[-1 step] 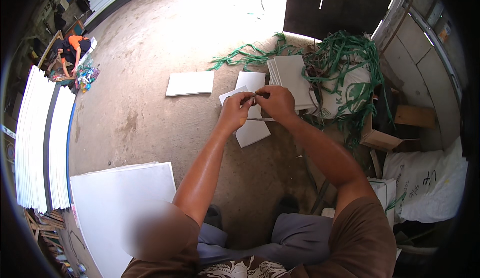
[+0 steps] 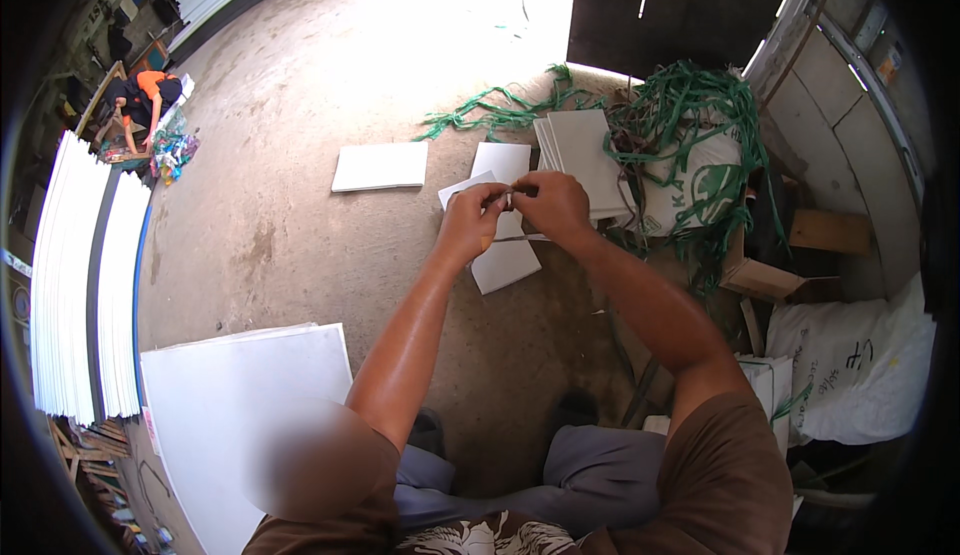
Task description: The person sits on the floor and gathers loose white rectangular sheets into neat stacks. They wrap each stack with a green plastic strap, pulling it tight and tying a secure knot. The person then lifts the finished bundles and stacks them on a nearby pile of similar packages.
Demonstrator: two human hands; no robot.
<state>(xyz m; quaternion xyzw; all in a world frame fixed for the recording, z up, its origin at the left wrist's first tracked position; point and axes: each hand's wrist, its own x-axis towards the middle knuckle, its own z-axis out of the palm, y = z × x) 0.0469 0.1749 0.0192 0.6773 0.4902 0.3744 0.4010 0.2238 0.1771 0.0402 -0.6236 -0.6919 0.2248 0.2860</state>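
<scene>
My left hand and my right hand meet in front of me, fingertips pinched together on a thin grey strip that runs between them. What the fingertips hold at the top is too small to make out. Under the hands, white rectangular sheets lie loose on the concrete floor. A neat stack of pale sheets lies just beyond my right hand.
A tangle of green straps covers a white sack at the right. One white sheet lies apart at the left. Large white boards and stacked panels stand at the left. A person crouches far left.
</scene>
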